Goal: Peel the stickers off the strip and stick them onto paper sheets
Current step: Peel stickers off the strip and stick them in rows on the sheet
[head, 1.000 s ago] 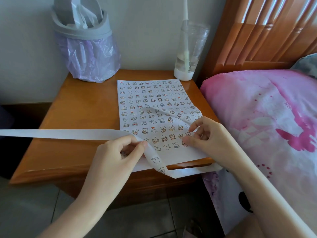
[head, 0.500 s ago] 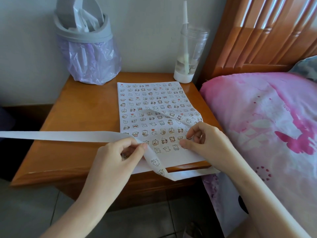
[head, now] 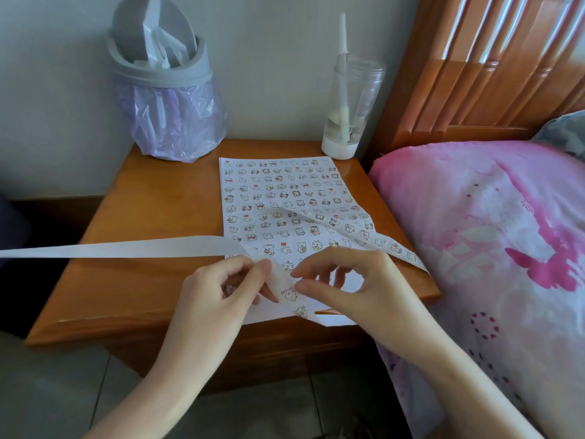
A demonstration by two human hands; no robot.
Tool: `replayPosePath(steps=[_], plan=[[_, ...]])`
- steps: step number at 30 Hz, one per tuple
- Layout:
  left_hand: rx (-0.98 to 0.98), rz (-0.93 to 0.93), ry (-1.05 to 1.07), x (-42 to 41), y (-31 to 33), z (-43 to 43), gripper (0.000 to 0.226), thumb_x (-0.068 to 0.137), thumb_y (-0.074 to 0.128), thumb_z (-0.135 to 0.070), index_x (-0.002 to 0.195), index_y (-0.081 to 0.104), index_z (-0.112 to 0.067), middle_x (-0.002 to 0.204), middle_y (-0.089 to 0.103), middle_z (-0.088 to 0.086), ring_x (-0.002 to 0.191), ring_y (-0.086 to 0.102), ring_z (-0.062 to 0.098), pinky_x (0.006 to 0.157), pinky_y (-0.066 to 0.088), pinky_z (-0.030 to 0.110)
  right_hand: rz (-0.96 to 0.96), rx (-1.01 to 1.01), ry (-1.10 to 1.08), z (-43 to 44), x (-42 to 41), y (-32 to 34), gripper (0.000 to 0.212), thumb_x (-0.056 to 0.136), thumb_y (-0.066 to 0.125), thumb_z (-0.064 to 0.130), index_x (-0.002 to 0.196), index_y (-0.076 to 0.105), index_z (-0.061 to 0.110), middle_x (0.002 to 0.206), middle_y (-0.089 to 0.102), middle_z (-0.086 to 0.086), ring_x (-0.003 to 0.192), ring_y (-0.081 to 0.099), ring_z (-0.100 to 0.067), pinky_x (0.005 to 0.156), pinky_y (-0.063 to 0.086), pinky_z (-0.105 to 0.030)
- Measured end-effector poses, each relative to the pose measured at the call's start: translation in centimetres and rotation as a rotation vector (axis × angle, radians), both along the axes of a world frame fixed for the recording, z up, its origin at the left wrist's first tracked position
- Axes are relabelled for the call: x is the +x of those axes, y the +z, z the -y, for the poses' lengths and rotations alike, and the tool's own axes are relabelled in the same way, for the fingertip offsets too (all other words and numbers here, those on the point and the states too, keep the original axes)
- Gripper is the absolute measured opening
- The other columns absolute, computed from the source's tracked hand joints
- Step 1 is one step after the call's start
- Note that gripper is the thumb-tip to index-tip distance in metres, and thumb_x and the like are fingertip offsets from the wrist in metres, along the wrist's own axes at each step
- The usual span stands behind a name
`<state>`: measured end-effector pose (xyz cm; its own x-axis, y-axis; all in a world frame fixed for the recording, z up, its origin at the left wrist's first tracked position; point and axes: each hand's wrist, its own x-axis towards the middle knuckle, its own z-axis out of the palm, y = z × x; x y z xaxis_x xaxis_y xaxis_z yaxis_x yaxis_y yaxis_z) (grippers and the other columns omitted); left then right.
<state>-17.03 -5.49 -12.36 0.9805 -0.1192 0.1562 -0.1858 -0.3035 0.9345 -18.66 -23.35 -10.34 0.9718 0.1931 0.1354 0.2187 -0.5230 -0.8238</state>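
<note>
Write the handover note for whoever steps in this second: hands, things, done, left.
Left hand pinches the sticker strip, which loops over the front edge of the nightstand.
Right hand has fingertips at a sticker on the strip; grip unclear.
Done: the paper sheet on the nightstand is nearly covered in stickers.
Left: peel this sticker, stick it in the bare bottom area, then work on down the strip.
</note>
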Motion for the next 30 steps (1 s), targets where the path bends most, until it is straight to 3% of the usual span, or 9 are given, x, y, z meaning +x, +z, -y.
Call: replayPosePath(steps=[8, 12, 18, 22, 30], plan=[[-0.040, 0.039, 0.002, -0.2, 0.4, 0.2, 0.031, 0.078, 0.050, -0.045, 0.068, 0.068, -0.022, 0.056, 0.060, -0.019, 0.067, 0.059, 0.002, 0.059, 0.040, 0.004, -0.019, 0.053, -0.005, -0.2, 0.1, 0.0, 0.008, 0.080, 0.073, 0.023, 0.087, 0.074, 0.027, 0.081, 0.069, 0.011, 0.077, 0.059, -0.008, 0.068, 0.048, -0.027], [-0.087, 0.010, -0.010, -0.4, 0.6, 0.5, 0.034, 0.081, 0.055, -0.046, 0.060, 0.064, -0.021, 0.049, 0.054, -0.011, 0.053, 0.051, 0.002, 0.050, 0.036, 0.007, -0.015, 0.064, -0.037, 0.0, 0.2, 0.1, 0.007, 0.080, 0.073, 0.023, 0.085, 0.074, 0.026, 0.081, 0.070, 0.011, 0.074, 0.058, -0.009, 0.068, 0.048, -0.030], [-0.152, -0.043, -0.046, -0.7, 1.2, 1.0, 0.017, 0.078, 0.058, -0.035, 0.065, 0.063, -0.023, 0.051, 0.059, -0.023, 0.056, 0.056, -0.005, 0.051, 0.038, 0.003, 0.046, 0.055, -0.031, -0.1, 0.0, 0.1, 0.007, 0.080, 0.073, 0.019, 0.085, 0.074, 0.023, 0.081, 0.069, 0.012, 0.074, 0.058, -0.008, 0.063, 0.048, -0.025], [-0.113, -0.010, -0.004, -0.7, 1.1, 1.1, 0.033, 0.084, 0.059, -0.027, 0.051, 0.054, -0.027, 0.039, 0.049, -0.017, 0.045, 0.048, -0.003, 0.045, 0.034, 0.004, 0.080, 0.024, -0.019, -0.2, 0.0, -0.1, 0.009, 0.081, 0.072, 0.020, 0.089, 0.073, 0.024, 0.081, 0.068, 0.011, 0.075, 0.059, -0.012, 0.063, 0.049, -0.023], [-0.082, 0.000, 0.002, -0.6, 1.0, 1.4, 0.033, 0.084, 0.057, -0.030, 0.050, 0.053, -0.028, 0.038, 0.049, -0.017, 0.046, 0.050, -0.005, 0.045, 0.035, 0.003, 0.079, 0.029, -0.009, -0.1, 0.0, 0.0, 0.004, 0.081, 0.072, 0.021, 0.084, 0.074, 0.023, 0.081, 0.069, 0.012, 0.076, 0.059, -0.012, 0.063, 0.048, -0.026]])
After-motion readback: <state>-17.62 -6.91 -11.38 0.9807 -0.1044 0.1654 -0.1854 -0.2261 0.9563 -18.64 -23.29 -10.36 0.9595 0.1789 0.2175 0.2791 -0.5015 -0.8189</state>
